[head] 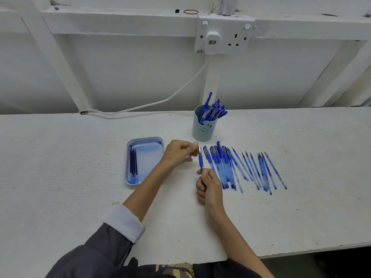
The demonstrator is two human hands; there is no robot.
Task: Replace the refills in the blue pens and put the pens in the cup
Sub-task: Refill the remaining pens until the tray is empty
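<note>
My right hand [209,188] grips the barrel of a blue pen [201,162] that points up and away from me. At the pen's upper end, my left hand [177,152] pinches its small silver tip [200,150]. A pale blue cup [203,127] with several blue pens standing in it is just behind the hands. To the right, several blue pens [219,165] lie in a row on the table, and beyond them several loose refills [261,170]. Left of the hands, a blue tray [158,142] holds a few dark refills [133,164].
The white table [80,177] runs to a front edge at the lower right. A white cable [140,106] lies along the back, leading up to a wall socket [224,37]. A rubber band [191,12] rests on the ledge above.
</note>
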